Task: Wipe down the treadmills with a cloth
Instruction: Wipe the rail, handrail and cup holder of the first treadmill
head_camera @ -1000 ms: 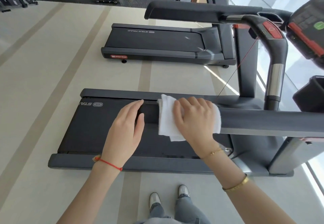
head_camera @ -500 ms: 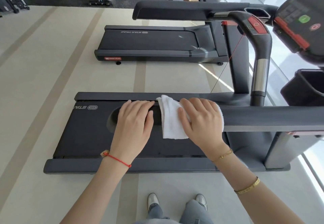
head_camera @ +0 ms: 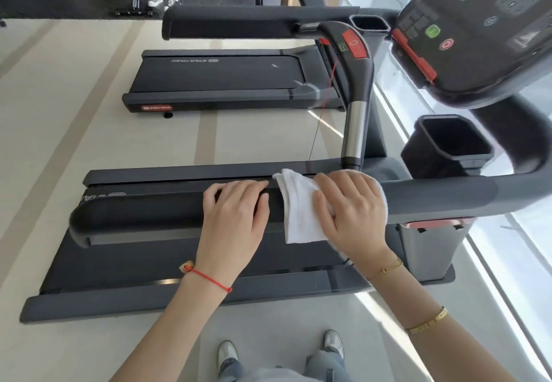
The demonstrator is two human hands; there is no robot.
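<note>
Centre frame, the right hand presses the cloth flat over the near rail — fingers spread to wipe. The left hand lies open just beside it, likely bracing. Upper frame — a second treadmill waits.

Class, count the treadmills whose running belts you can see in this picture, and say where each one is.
2. The near treadmill lies under the person's hands; the far treadmill is beyond it across the floor. More may be hidden outside the frame.
</note>
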